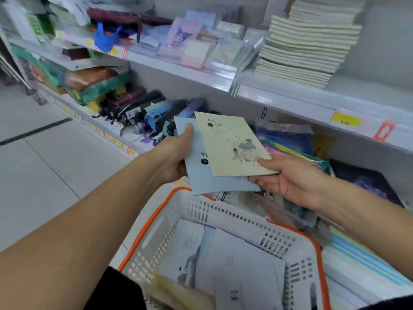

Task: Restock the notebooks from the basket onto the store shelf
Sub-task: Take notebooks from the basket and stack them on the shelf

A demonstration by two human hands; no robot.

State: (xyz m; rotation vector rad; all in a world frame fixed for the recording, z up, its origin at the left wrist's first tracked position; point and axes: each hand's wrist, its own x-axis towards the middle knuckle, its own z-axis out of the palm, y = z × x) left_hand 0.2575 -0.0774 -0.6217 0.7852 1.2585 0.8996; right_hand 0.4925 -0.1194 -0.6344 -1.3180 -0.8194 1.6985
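Notebooks are what this job is about, and 2 of them are held up in the air above the basket, in front of the store shelf. Far to the left, lower down, lie rolled umbrellas in a row. Next comes the left hand. Its grip is closed on the blue notebook, with the thumb on top near the upper left corner. On top of the blue one lies the cream notebook, tilted a little. The right hand pinches the cream one at its lower right corner, thumb on top and fingers under. Below, more notebooks wait inside the white basket with the orange rim. Up on the right sits a tall stack of pale notebooks on the upper shelf. I think the step now is sorting the 2 books just picked up, before they go on the shelf. The next move needs a free spot on the shelf and a flat, neat set down, so nothing slides off.
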